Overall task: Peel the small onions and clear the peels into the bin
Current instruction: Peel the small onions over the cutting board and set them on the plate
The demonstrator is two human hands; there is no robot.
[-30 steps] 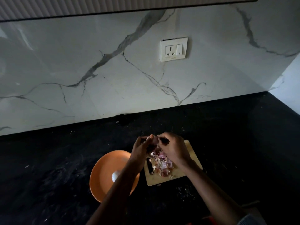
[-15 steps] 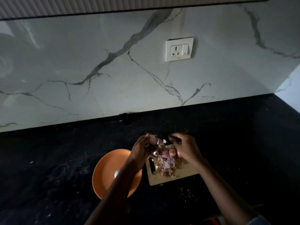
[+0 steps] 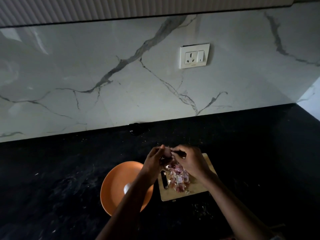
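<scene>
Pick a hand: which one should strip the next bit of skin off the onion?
Right. The left hand already grips the small onion above the cutting board, and the right hand has its fingertips at the onion's skin, so it likely peels.

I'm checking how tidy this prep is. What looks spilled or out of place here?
Small pale bits lie scattered on the black counter, just off the near edge of the cutting board. The peel pile itself sits on the board. Nothing else stands out.
</scene>
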